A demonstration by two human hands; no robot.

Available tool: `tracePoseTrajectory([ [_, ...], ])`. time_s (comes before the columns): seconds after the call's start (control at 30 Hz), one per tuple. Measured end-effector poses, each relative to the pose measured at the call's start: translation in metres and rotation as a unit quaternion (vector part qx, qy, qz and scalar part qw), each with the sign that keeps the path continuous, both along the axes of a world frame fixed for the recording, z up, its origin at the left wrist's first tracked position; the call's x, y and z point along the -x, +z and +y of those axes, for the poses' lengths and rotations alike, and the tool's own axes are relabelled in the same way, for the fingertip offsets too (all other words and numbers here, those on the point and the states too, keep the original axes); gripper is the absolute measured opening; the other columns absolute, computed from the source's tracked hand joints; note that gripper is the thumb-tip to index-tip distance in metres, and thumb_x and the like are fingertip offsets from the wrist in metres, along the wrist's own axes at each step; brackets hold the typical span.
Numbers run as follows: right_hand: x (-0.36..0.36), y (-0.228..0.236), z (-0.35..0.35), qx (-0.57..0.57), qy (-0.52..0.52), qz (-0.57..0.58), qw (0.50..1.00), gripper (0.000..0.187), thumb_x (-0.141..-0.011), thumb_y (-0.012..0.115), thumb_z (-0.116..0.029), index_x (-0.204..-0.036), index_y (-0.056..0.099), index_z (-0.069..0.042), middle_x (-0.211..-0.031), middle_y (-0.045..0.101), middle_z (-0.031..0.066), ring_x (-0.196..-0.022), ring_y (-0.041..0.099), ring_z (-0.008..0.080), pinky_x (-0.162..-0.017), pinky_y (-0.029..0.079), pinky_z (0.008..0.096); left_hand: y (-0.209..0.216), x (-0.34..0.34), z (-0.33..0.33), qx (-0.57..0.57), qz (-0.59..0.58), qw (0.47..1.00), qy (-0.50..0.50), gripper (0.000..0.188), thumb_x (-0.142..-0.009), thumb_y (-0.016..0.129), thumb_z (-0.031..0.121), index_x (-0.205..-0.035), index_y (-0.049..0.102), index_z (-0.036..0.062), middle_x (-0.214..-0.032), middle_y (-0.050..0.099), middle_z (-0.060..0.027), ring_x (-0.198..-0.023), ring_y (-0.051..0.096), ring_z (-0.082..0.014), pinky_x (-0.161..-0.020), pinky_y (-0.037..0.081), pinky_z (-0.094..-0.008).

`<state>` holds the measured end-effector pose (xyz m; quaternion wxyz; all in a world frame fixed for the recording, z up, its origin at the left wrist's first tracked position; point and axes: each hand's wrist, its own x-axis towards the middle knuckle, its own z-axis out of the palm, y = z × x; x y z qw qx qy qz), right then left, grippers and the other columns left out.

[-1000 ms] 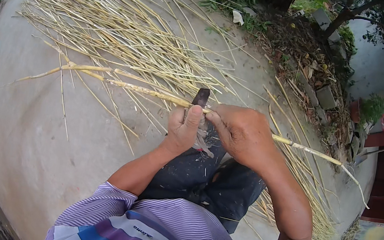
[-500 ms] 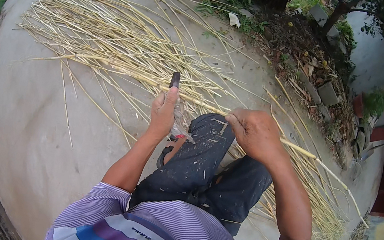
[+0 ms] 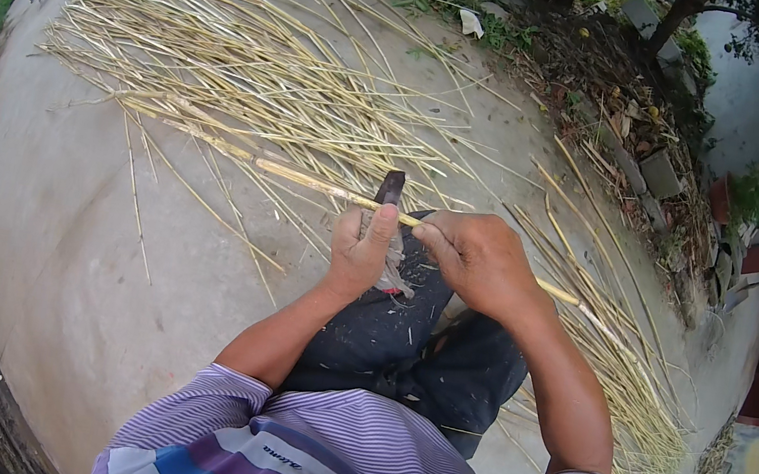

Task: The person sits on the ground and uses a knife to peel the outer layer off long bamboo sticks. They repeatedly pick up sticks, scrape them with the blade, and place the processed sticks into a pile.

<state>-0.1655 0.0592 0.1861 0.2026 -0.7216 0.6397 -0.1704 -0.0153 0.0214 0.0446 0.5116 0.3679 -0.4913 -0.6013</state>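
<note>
A long yellowish plant stalk (image 3: 299, 175) stretches slantwise in front of me. My right hand (image 3: 481, 259) is closed round it, thumb and fingers pinching it just above my knee. Close by on the left, my left hand (image 3: 359, 254) is closed on a short dark blade (image 3: 392, 187) that stands up behind the stalk, the thumb pressing the stalk against it. Pale wrapping (image 3: 396, 275), perhaps cloth or plastic, hangs below that hand. The blade's lower part is hidden by fingers. Bits of pale debris cling to my dark trousers (image 3: 374, 327).
A wide heap of similar stalks (image 3: 202, 37) covers the concrete ground (image 3: 68, 235) ahead and left. Another heap (image 3: 632, 410) lies at my right. Broken blocks (image 3: 661, 174) and dry litter border the ground at far right, with a potted plant (image 3: 753, 194) beyond.
My left hand, with the blade, has moved right along the stalk and is now nearer my right hand. The right hand has shifted slightly left, still gripping the stalk.
</note>
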Motion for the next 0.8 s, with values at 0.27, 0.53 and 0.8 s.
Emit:
tracePoseTrajectory([
  [0.27,-0.009,-0.005,-0.003,0.046,0.020,0.067,0.996,0.023,-0.088,0.060,-0.027,-0.077,0.063,-0.007,-0.070,0.062,0.0177,-0.071,0.062,0.0403,-0.061,0.048,0.0496,0.020,0.008,0.009,0.078,-0.038,0.995,0.043,0.044,-0.098,0.055,0.037,-0.074,0.055,-0.0001,-0.063,0.054,-0.0029,-0.059,0.047,-0.0099,-0.053,0.039,-0.0298],
  [0.53,-0.004,-0.008,-0.001,0.068,0.038,0.051,0.996,0.014,-0.086,0.057,-0.021,-0.079,0.061,-0.008,-0.072,0.062,0.0173,-0.072,0.061,0.0402,-0.060,0.048,0.0499,0.014,0.007,0.008,0.059,-0.054,0.997,0.009,0.048,-0.099,0.053,0.039,-0.075,0.055,-0.0021,-0.060,0.053,-0.0045,-0.058,0.047,-0.0133,-0.053,0.037,-0.0348],
  [0.8,0.029,0.006,0.008,0.012,-0.003,0.035,0.999,0.016,-0.089,0.057,-0.020,-0.084,0.061,-0.005,-0.076,0.062,0.0200,-0.074,0.060,0.0427,-0.064,0.047,0.0505,0.019,-0.021,-0.030,-0.139,0.079,0.986,0.040,0.049,-0.100,0.050,0.044,-0.077,0.053,0.0010,-0.062,0.052,-0.0043,-0.056,0.047,-0.0143,-0.052,0.040,-0.0321],
])
